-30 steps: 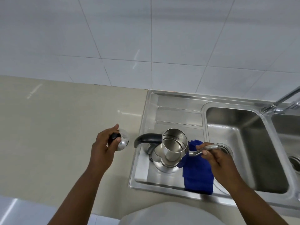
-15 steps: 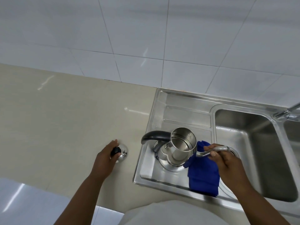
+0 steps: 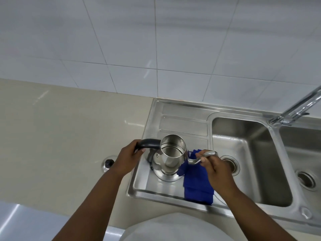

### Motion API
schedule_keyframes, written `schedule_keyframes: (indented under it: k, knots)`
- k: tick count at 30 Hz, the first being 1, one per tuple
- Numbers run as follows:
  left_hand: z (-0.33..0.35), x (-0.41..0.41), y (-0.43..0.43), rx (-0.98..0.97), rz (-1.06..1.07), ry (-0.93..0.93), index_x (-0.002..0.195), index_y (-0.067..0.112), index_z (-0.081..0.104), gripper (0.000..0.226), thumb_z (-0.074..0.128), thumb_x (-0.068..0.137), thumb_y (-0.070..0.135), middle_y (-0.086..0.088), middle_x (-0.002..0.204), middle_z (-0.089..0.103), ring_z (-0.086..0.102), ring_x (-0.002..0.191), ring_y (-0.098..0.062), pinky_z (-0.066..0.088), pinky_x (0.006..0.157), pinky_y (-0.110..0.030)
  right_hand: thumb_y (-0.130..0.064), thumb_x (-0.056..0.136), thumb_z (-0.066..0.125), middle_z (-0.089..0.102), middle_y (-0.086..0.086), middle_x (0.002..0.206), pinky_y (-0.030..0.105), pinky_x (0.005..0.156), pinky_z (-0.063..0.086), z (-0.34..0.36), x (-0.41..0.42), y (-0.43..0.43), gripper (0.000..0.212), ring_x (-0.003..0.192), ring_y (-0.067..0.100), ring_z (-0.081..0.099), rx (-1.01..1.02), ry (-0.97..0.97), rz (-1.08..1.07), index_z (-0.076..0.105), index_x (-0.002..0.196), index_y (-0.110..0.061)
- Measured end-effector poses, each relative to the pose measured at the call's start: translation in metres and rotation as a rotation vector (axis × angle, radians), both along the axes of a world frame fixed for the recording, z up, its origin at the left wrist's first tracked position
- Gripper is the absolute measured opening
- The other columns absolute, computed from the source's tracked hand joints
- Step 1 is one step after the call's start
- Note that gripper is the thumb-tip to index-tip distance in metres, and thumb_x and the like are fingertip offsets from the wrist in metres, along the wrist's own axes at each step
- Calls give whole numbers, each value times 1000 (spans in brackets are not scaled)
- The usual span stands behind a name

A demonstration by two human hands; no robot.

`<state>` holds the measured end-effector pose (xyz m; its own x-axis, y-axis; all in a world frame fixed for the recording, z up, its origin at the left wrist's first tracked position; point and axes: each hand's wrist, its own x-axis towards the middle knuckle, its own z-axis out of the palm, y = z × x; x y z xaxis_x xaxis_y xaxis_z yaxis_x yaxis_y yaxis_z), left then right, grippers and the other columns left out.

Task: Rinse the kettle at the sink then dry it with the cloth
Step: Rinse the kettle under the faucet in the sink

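Note:
A steel kettle [image 3: 169,158] with no lid stands upright on the sink's draining board [image 3: 184,121]. My left hand [image 3: 129,158] grips its black handle [image 3: 149,143] on the left side. My right hand [image 3: 214,166] pinches the curved steel spout [image 3: 204,156] on the right side. A folded blue cloth [image 3: 196,186] lies on the draining board just right of the kettle, partly under my right hand. The kettle's lid [image 3: 108,164], steel with a black knob, rests on the counter left of the sink.
A beige counter [image 3: 60,136] stretches to the left. Right of the draining board is a steel basin [image 3: 251,153] with a drain, and a second basin [image 3: 305,162] beyond it. A chrome tap [image 3: 295,108] rises at the far right. White wall tiles stand behind.
My left hand has set the lid down on the counter, let go of it, and moved right to grip the kettle's handle. My right hand keeps hold of the spout.

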<state>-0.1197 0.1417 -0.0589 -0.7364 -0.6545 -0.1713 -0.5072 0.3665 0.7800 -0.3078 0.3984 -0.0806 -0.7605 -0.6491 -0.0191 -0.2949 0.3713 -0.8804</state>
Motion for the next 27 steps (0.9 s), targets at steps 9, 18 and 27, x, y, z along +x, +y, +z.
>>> schedule_keyframes:
  k: [9, 18, 27]
  knots:
    - [34, -13, 39, -97, 67, 49, 101, 26, 55, 12, 58, 94, 17, 9, 84, 64, 58, 73, 5, 40, 64, -11, -25, 99, 56, 74, -13, 113, 44, 100, 54, 28, -26, 23, 20, 106, 10, 70, -86, -181, -11, 71, 109, -33]
    - [58, -62, 103, -61, 28, 119, 102, 26, 58, 13, 59, 93, 16, 11, 80, 65, 58, 75, 7, 40, 64, -6, -16, 100, 56, 77, -7, 107, 44, 99, 56, 47, -67, 87, 23, 105, 7, 72, -182, -213, -74, 70, 102, -34]
    - [41, -142, 173, -27, -24, 70, 105, 27, 58, 14, 60, 93, 20, 13, 95, 66, 59, 89, 0, 41, 73, -14, -16, 98, 59, 77, -14, 103, 50, 95, 57, 41, -117, 168, 29, 103, 12, 73, -190, -201, -196, 73, 93, -41]
